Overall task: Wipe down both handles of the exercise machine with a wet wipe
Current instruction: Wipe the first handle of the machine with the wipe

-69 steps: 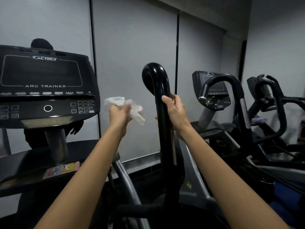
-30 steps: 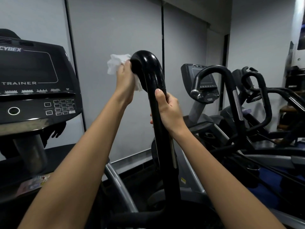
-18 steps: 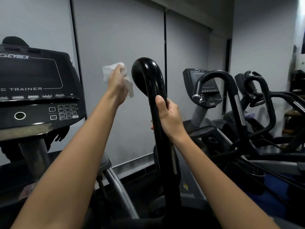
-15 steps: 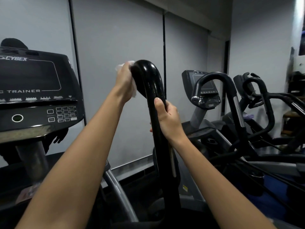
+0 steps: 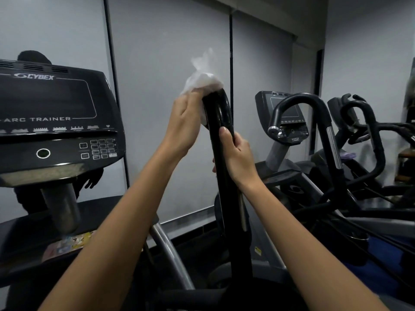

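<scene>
A glossy black curved handle (image 5: 222, 113) of the exercise machine rises in the middle of the view. My left hand (image 5: 184, 124) presses a crumpled white wet wipe (image 5: 203, 80) over the handle's rounded top, covering it. My right hand (image 5: 235, 153) grips the handle's upright shaft just below the bend. The machine's other handle is not in view.
The machine's black console (image 5: 51, 117), marked ARC TRAINER, stands at the left on a grey post. A colourful card (image 5: 69, 243) lies on the shelf below it. More machines with black handles (image 5: 314, 122) crowd the right. Grey wall panels (image 5: 168, 52) are close behind.
My left hand has carried the wipe from the handle's left side up over its top, which the wipe now covers. My right hand keeps its grip on the shaft.
</scene>
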`<state>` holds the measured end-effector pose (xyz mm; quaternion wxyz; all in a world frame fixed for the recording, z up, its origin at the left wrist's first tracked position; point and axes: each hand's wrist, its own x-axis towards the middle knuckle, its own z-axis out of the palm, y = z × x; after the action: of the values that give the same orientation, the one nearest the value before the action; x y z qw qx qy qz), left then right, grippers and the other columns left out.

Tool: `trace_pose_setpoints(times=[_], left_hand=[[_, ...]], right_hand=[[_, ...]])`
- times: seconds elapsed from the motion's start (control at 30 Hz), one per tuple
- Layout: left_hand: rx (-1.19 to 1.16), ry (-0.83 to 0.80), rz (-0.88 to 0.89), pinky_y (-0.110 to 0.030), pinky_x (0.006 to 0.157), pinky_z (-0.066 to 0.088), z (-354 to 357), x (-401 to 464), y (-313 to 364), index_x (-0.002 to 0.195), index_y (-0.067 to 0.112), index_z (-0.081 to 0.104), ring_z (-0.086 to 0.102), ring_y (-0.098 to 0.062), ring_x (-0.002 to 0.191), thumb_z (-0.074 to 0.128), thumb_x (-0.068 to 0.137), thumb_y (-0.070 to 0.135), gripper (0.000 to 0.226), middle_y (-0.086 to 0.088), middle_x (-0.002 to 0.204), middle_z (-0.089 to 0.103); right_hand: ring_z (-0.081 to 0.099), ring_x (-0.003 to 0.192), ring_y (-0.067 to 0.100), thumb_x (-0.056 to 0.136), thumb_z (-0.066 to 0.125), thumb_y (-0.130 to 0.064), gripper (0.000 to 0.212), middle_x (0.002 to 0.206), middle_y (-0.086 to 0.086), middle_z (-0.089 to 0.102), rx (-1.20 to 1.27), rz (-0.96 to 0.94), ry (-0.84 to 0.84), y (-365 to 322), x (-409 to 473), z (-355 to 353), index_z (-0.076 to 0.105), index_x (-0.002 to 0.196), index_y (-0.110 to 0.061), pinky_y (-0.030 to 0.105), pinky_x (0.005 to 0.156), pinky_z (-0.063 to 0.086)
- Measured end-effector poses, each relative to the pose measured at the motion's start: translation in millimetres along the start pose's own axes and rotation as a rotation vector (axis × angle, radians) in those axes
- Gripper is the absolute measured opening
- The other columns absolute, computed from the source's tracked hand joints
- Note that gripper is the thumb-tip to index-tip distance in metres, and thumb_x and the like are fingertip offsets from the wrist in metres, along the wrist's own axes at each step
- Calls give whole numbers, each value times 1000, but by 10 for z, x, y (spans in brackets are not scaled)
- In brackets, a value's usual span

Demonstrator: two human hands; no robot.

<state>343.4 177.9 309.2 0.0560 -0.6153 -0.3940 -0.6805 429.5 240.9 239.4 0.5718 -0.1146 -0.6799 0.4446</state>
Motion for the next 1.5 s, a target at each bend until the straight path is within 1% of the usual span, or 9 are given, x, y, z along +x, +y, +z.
trace_pose_setpoints(times=[0.17,0.33,0.43,0.83,1.03,1.13,1.23,1.37,1.5], left_hand=[[-34,289,-208,-18,94,42,-162,419,-58,116,5,58,54,-12,108,28,99,15,36,-4,116,59],[252,-28,-171,-19,68,45,3,689,-80,100,12,68,59,-10,76,30,99,18,39,3,86,63],[414,-88,-50,-34,79,45,40,642,-92,90,9,68,57,-19,81,31,95,26,42,-2,83,61],[617,-270,246,-33,119,13,158,-216,-57,109,3,64,13,-25,145,27,97,19,42,-8,129,58],[467,-376,171,-32,117,19,109,-620,99,110,1,65,24,-10,140,30,96,18,41,-3,124,61],[295,-316,64,-35,117,22,148,-692,175,124,7,58,31,-6,136,32,96,21,40,9,130,51],[212,-340,56,-43,114,29,231,-715,213,137,15,43,36,-14,136,38,91,35,51,-1,140,48],[-17,-87,147,-28,97,47,242,-742,235,125,11,44,53,-15,118,45,87,31,44,-7,125,53],[69,211,-192,-20,94,41,290,-837,-39,125,18,39,48,-13,114,53,83,36,48,-2,125,47]], right_hand=[[57,60,29,72,46,-66,44,65,7,53,-46,-23,-7,68,31,-10,52,71,-23,50,59,54],[56,61,31,72,47,-66,39,63,4,53,-46,-25,11,65,26,-2,51,66,-28,60,64,52],[55,61,30,72,48,-65,38,61,2,52,-34,-21,16,58,25,10,51,64,-28,61,63,52],[56,48,29,97,44,-35,27,66,17,53,29,-1,-11,-78,-37,-22,56,76,-21,27,42,46],[63,81,6,78,59,-34,25,89,-4,66,214,163,-378,-96,-46,-420,63,101,-23,25,74,48],[57,105,15,74,65,-43,57,112,3,63,631,236,-481,-152,-36,-670,58,122,-13,31,97,39],[49,129,23,93,49,-41,53,134,10,57,477,104,-409,-307,-76,-622,48,136,-10,41,113,31],[70,86,19,93,56,-11,16,95,6,71,322,65,-24,-516,-31,-536,61,108,-7,36,80,59],[69,75,27,96,45,-8,14,93,16,67,553,397,210,-493,206,-847,56,105,-7,42,56,60]])
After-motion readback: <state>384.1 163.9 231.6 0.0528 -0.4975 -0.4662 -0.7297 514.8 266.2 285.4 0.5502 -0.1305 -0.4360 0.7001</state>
